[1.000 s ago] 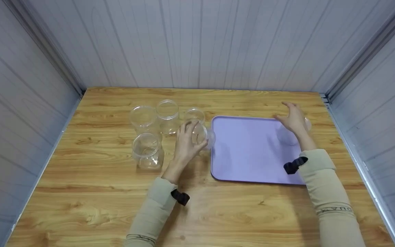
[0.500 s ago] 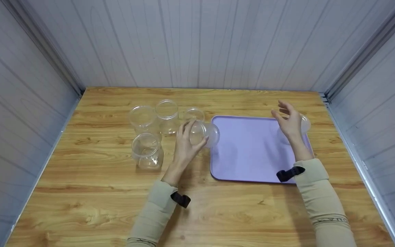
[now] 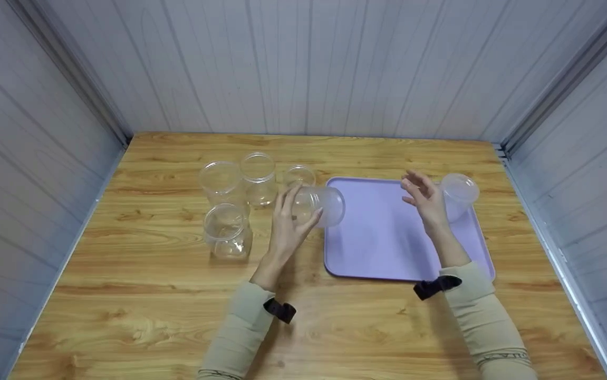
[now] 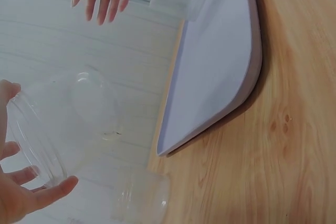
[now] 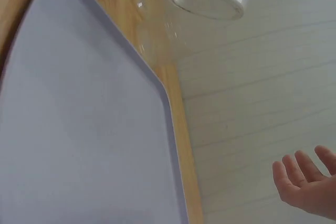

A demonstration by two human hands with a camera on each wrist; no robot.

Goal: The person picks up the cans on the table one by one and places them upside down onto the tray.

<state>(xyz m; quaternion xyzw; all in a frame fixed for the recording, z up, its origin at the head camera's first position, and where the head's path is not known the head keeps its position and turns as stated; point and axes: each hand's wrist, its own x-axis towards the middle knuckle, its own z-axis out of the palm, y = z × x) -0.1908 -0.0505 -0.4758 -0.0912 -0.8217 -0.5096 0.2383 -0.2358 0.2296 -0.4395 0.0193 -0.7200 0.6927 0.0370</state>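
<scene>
My left hand [image 3: 288,227] grips a clear plastic jar [image 3: 329,207] near its rim, thumb on one side and fingers on the other. The jar lies tipped on its side, held up off the table, its base pointing right over the tray's left edge. In the left wrist view the ridged rim of the jar [image 4: 79,114] sits between thumb and fingers. My right hand [image 3: 426,200] hovers above the purple tray [image 3: 374,232], fingers loosely bent and holding nothing. Beside it, another clear jar [image 3: 459,196] stands upright at the tray's back right.
Several more clear jars stand on the wooden table to the left, among them a front one [image 3: 228,232], a back one [image 3: 258,177] and a small one [image 3: 299,174] behind the held jar. Pale panel walls [image 3: 303,68] enclose the table's back and sides.
My right hand has moved left and toward me, away from the jar on the tray, which now shows fully. The jar in my left hand has turned further sideways, base swinging right.
</scene>
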